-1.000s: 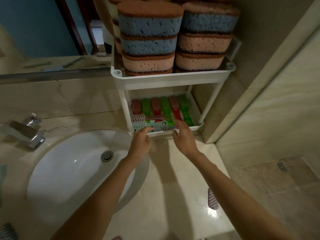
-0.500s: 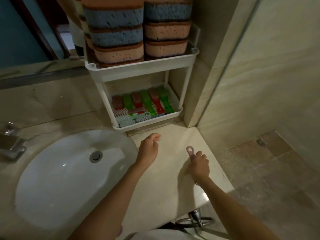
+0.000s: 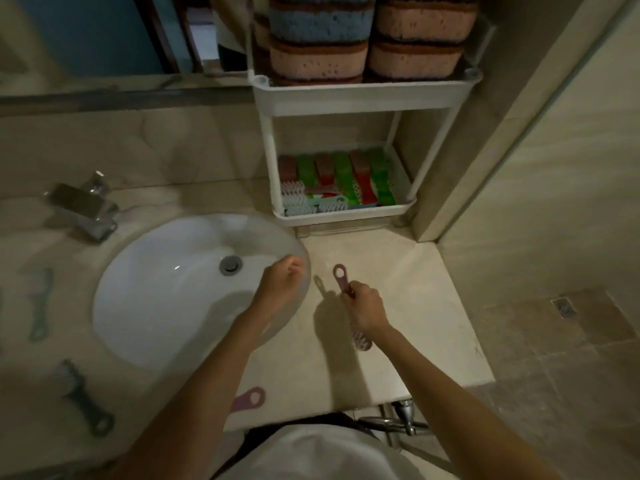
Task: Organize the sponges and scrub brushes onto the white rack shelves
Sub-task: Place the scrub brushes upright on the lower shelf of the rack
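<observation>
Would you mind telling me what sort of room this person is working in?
Most likely a bathroom: a white oval sink with a chrome faucet set in a stone-look counter, a mirror above it, and a drain in the tiled floor alongside.

sponges on rack top shelf | brushes on bottom shelf | sink left of rack

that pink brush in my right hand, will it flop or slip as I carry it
Probably stiff: the pink brush juts straight from the right hand without sagging. Likely light, since one hand gripping mid-handle holds it. Slipping seems unlikely: fingers wrap it.
</observation>
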Action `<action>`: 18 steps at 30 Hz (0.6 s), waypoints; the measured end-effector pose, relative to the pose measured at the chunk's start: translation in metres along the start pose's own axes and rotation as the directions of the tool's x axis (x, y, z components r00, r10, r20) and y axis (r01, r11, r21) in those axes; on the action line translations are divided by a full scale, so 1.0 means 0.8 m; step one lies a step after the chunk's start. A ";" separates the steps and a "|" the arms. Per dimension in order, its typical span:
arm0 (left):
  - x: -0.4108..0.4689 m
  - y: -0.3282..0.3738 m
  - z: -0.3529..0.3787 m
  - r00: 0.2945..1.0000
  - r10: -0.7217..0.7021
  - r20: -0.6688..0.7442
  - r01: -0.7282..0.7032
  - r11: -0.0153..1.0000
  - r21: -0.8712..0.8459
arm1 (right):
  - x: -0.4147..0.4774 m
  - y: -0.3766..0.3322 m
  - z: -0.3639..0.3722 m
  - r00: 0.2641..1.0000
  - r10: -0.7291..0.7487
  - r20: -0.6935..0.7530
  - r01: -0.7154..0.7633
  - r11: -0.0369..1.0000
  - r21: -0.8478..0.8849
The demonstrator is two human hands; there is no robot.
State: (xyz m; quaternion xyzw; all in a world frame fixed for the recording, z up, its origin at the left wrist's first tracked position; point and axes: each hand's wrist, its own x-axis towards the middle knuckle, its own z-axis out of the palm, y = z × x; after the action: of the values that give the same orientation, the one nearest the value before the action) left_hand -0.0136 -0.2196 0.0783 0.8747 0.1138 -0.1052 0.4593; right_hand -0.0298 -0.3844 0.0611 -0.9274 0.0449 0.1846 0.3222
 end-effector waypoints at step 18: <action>-0.166 -0.164 -0.069 0.904 -0.281 0.321 -0.040 0.693 0.719 | 0.003 -0.133 0.132 0.921 -0.215 0.324 0.202 0.977 0.076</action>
State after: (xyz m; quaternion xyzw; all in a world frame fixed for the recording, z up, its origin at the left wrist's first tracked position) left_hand -0.1745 -0.1150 0.0452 0.9316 0.0247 -0.3511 0.0909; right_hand -0.0391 -0.2356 0.0456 -0.8759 -0.1049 0.3012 0.3620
